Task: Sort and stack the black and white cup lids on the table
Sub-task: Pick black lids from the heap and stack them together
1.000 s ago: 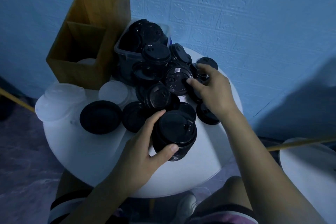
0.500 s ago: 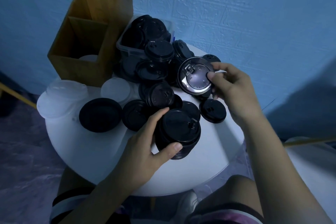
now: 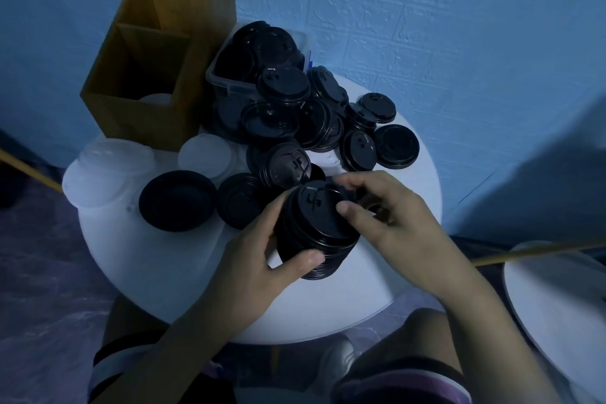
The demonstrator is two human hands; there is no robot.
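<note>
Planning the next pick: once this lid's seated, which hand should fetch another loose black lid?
Probably right. The left hand grips the stack of black lids, steadying it; the right hand only pinches the top lid, and loose black lids lie just beyond it.

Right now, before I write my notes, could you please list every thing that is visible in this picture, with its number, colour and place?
table: one, white, round, centre
stack of black lids: one, black, front of table
top lid: one, black, on that stack
loose black lids: many, black, heaped mid-table
white lids: several, translucent white, table's left side
plastic bin: one, clear, back of table, holds black lids
wooden box: one, brown, two compartments, back left
second table: one, white, far right
wall: one, blue, behind
left hand: one, grips the stack
right hand: one, holds the top lid
</note>
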